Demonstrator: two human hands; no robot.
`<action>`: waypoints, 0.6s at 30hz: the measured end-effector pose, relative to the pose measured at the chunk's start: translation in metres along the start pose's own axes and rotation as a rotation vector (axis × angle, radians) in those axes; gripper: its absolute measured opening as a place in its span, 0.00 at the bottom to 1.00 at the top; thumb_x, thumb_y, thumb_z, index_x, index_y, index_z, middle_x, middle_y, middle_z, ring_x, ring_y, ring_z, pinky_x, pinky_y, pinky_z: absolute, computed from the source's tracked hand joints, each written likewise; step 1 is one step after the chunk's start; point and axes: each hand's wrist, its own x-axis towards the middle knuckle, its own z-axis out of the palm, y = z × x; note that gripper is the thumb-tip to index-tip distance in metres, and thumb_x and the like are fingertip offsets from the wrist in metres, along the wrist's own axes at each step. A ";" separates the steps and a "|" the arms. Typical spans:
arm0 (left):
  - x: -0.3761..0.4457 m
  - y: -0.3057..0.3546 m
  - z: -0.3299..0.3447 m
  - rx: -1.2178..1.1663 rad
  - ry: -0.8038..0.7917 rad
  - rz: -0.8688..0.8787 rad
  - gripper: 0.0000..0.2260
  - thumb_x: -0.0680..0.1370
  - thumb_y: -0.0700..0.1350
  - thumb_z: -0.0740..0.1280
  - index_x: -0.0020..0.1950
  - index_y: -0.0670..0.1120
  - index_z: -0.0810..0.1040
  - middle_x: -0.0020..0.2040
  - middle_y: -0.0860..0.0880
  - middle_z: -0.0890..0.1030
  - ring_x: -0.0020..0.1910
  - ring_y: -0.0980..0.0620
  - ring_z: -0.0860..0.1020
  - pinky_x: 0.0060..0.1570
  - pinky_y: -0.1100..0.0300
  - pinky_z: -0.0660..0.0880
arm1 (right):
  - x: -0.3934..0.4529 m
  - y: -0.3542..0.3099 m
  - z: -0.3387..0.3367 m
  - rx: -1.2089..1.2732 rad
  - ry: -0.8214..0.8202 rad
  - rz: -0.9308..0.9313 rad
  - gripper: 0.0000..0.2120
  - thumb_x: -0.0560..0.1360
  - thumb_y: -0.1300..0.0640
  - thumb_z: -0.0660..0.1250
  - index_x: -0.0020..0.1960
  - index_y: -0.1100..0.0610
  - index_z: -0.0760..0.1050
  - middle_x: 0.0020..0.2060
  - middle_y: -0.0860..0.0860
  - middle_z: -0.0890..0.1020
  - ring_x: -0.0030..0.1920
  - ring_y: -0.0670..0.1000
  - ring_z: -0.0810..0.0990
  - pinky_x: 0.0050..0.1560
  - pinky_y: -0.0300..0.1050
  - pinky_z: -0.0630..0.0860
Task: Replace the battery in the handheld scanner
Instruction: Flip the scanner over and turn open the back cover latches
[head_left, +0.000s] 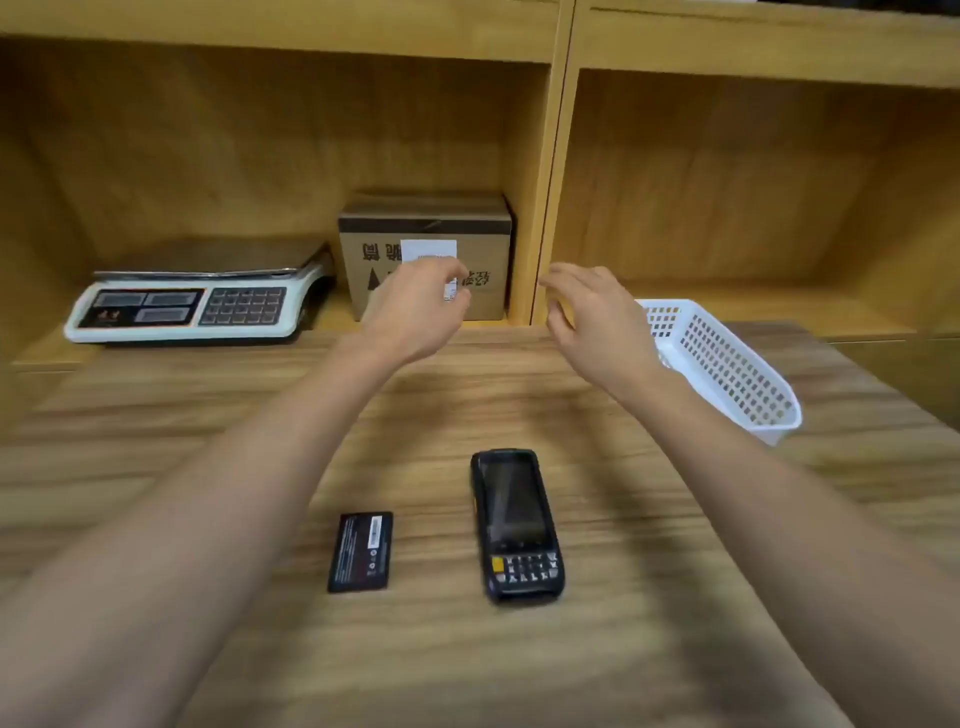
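While you looked down at the wooden table (156, 467), a white weighing scale (192, 299) with a dark keypad sat farthest left, on the low shelf (332, 314) behind the table's far edge. Just to its right on the same shelf stood a brown cardboard box (431, 228) with a white label on its front.

Your left hand (415, 312) was raised above the far part of the table, in front of that box. Its fingers were loosely curled and held nothing. Below your left forearm, nearer to you, a flat black battery (361, 552) lay label-up on the table, touching nothing else.

Just to the right of the battery, with a gap of bare wood between them, lay the black handheld scanner (517, 525). It rested face up, its dark screen toward the shelf and its keypad toward you. Neither hand was touching it; both were well beyond it.

Your right hand (597, 322) was raised level with your left, a gap between the two. Its fingers were also loosely bent and held nothing.

Farthest right, a white perforated plastic basket (727, 364) sat on the table just behind your right wrist, angled toward the right edge. The picture was somewhat blurred, so the print on the battery and box could not be read.
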 end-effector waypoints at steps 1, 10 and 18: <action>-0.012 0.000 -0.003 -0.008 0.005 0.014 0.16 0.80 0.52 0.62 0.67 0.52 0.76 0.66 0.51 0.79 0.64 0.47 0.77 0.59 0.48 0.76 | -0.010 -0.004 -0.006 -0.009 0.012 -0.016 0.15 0.78 0.59 0.61 0.64 0.57 0.77 0.63 0.51 0.80 0.59 0.58 0.77 0.51 0.56 0.79; -0.142 0.030 -0.053 -0.099 0.055 0.045 0.16 0.80 0.52 0.63 0.67 0.50 0.76 0.65 0.51 0.80 0.59 0.50 0.78 0.59 0.50 0.77 | -0.103 -0.069 -0.094 -0.012 -0.016 0.002 0.16 0.80 0.58 0.61 0.66 0.57 0.76 0.62 0.51 0.81 0.62 0.56 0.75 0.58 0.56 0.77; -0.181 0.043 -0.073 -0.122 0.043 0.043 0.16 0.80 0.51 0.63 0.67 0.50 0.76 0.64 0.50 0.80 0.61 0.50 0.77 0.60 0.49 0.76 | -0.129 -0.093 -0.119 -0.004 -0.057 0.025 0.16 0.79 0.58 0.60 0.66 0.56 0.76 0.63 0.51 0.81 0.64 0.56 0.75 0.59 0.56 0.77</action>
